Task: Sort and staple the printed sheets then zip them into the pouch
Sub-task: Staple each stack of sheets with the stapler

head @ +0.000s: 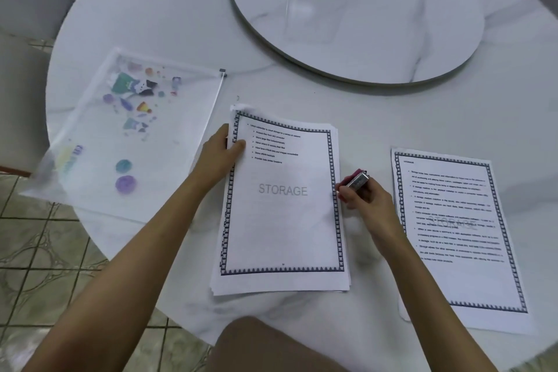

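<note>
A stack of printed sheets (282, 214) with a patterned border and a "STORAGE" watermark lies in front of me on the table. My left hand (219, 154) pinches the stack's upper left edge, thumb on the top page. My right hand (367, 198) is shut on a small pink and silver stapler (356, 180) just off the stack's right edge. A second set of bordered sheets (456, 235) lies flat to the right. The translucent zip pouch (120, 136) with colourful prints lies at the left, its zipper pull at its far right corner.
The round white marble table (181, 9) carries a raised turntable disc (356, 15) at the back. The pouch's left corner overhangs the table edge above a tiled floor (45, 251). My knee (265, 344) shows at the near edge.
</note>
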### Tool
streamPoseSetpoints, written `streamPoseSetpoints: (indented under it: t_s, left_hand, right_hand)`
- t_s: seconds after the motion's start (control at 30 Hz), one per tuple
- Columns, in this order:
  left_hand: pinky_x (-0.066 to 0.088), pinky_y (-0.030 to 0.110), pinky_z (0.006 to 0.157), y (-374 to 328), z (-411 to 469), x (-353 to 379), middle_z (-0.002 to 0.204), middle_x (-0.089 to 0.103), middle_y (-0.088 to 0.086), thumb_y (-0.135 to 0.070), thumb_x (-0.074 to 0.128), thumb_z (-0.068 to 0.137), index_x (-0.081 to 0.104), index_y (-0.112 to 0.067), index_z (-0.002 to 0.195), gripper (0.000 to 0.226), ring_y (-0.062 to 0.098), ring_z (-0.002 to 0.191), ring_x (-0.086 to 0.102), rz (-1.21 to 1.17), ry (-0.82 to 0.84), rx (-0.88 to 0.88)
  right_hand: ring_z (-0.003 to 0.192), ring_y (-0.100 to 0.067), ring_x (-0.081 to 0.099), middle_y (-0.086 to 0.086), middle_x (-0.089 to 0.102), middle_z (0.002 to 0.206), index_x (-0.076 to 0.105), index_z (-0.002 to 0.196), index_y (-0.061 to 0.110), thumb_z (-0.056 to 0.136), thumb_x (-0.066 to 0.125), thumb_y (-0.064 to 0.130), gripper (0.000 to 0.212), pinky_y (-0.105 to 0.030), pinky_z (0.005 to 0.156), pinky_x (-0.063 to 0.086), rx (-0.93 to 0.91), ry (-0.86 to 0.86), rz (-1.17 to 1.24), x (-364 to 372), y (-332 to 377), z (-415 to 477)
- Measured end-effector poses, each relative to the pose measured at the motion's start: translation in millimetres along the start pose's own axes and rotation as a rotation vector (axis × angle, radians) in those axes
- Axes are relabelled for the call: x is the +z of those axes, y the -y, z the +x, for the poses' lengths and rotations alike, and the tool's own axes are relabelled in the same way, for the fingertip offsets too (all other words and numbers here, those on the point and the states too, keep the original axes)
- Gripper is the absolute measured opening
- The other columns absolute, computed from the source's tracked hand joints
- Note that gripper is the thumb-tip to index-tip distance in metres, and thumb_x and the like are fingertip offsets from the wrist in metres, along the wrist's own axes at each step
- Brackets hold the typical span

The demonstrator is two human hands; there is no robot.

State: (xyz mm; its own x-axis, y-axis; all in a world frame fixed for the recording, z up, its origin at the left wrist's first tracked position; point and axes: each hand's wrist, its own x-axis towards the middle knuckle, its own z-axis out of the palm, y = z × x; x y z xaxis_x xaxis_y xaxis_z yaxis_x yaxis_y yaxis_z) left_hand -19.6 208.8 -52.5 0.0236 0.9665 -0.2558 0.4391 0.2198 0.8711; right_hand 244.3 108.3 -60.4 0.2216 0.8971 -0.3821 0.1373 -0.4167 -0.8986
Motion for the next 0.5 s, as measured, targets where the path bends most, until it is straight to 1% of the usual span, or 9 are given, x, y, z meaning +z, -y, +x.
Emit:
streamPoseSetpoints:
  t_s: [0.07, 0.13, 0.2, 0.27, 0.3, 0.33, 0.37, 0.43, 0.5]
  left_hand:
    - [0.048, 0.025, 0.070, -1.2, -2.1, 4.7, 0.097, 0.063, 0.005, -0.020, 0.046, 0.094, 0.055, -0.004, 0.104, 0.021, 0.017, 0.084, 0.057, -0.008, -0.019, 0.026]
    - [0.042, 0.016, 0.060, -4.1, -4.7, 8.5, 0.081, 0.059, 0.004, -0.023, 0.045, 0.095, 0.054, -0.003, 0.090, 0.023, 0.016, 0.072, 0.052, 0.000, -0.064, 0.055]
    - [0.034, 0.011, 0.050, -6.6, -6.2, 11.1, 0.070, 0.051, 0.002, -0.026, 0.045, 0.096, 0.049, -0.001, 0.080, 0.030, 0.015, 0.064, 0.044, 0.029, -0.102, 0.090]
    - [0.030, 0.013, 0.047, -10.2, -7.5, 13.3, 0.066, 0.045, 0.003, -0.026, 0.044, 0.096, 0.045, 0.003, 0.077, 0.034, 0.013, 0.061, 0.039, 0.049, -0.138, 0.124]
    - [0.029, 0.013, 0.046, -13.3, -8.9, 14.4, 0.063, 0.041, 0.002, -0.025, 0.044, 0.096, 0.042, 0.000, 0.074, 0.033, 0.010, 0.057, 0.036, 0.049, -0.155, 0.139]
    - [0.029, 0.012, 0.044, -16.4, -10.1, 16.0, 0.061, 0.037, -0.001, -0.024, 0.043, 0.097, 0.037, -0.005, 0.072, 0.032, 0.005, 0.052, 0.033, 0.047, -0.166, 0.152]
    - [0.029, 0.011, 0.044, -19.4, -11.2, 17.9, 0.060, 0.035, -0.004, -0.023, 0.043, 0.097, 0.033, -0.010, 0.070, 0.031, 0.003, 0.048, 0.032, 0.049, -0.170, 0.164]
    - [0.030, 0.011, 0.044, -25.2, -13.9, 21.9, 0.059, 0.035, -0.004, -0.023, 0.042, 0.097, 0.030, -0.016, 0.068, 0.033, 0.003, 0.049, 0.032, 0.065, -0.160, 0.180]
    - [0.029, 0.013, 0.044, -29.7, -16.0, 26.0, 0.059, 0.036, -0.003, -0.026, 0.042, 0.097, 0.031, -0.017, 0.067, 0.034, 0.008, 0.053, 0.032, 0.079, -0.151, 0.197]
  right_hand:
    - [0.084, -0.007, 0.067, -0.006, 0.070, 0.100, 0.062, 0.103, 0.010, 0.083, 0.067, 0.023, 0.024, -0.026, 0.078, 0.047, -0.008, 0.009, 0.039, -1.3, 5.1, -2.3]
    - [0.078, -0.001, 0.065, -0.007, 0.070, 0.101, 0.061, 0.105, 0.008, 0.085, 0.065, 0.021, 0.025, -0.021, 0.073, 0.048, -0.019, 0.020, 0.055, -3.2, 7.2, -3.5]
    - [0.078, -0.001, 0.064, -0.007, 0.070, 0.101, 0.061, 0.105, 0.009, 0.086, 0.063, 0.019, 0.022, -0.017, 0.069, 0.049, -0.026, 0.025, 0.072, -4.7, 9.1, -4.2]
    - [0.080, -0.003, 0.065, -0.006, 0.070, 0.102, 0.060, 0.107, 0.008, 0.088, 0.060, 0.017, 0.022, -0.013, 0.066, 0.049, -0.036, 0.025, 0.088, -5.9, 10.8, -4.2]
    - [0.083, -0.005, 0.065, -0.005, 0.070, 0.102, 0.060, 0.109, 0.006, 0.088, 0.059, 0.019, 0.025, -0.013, 0.066, 0.050, -0.036, 0.025, 0.100, -6.9, 11.8, -4.3]
    - [0.087, -0.008, 0.065, -0.004, 0.070, 0.101, 0.060, 0.110, 0.005, 0.088, 0.060, 0.024, 0.030, -0.013, 0.066, 0.050, -0.033, 0.035, 0.118, -7.9, 12.4, -4.2]
    - [0.090, -0.011, 0.065, -0.002, 0.071, 0.100, 0.060, 0.110, 0.005, 0.084, 0.062, 0.034, 0.039, -0.015, 0.068, 0.051, -0.024, 0.059, 0.144, -9.4, 12.2, -4.0]
    - [0.088, -0.011, 0.065, 0.002, 0.072, 0.096, 0.062, 0.103, 0.009, 0.061, 0.072, 0.062, 0.068, -0.018, 0.070, 0.052, 0.010, 0.111, 0.186, -13.7, 11.5, -3.4]
    - [0.085, -0.011, 0.066, 0.001, 0.072, 0.094, 0.063, 0.099, 0.012, 0.040, 0.078, 0.072, 0.085, -0.018, 0.070, 0.053, 0.041, 0.155, 0.228, -18.4, 9.9, -2.0]
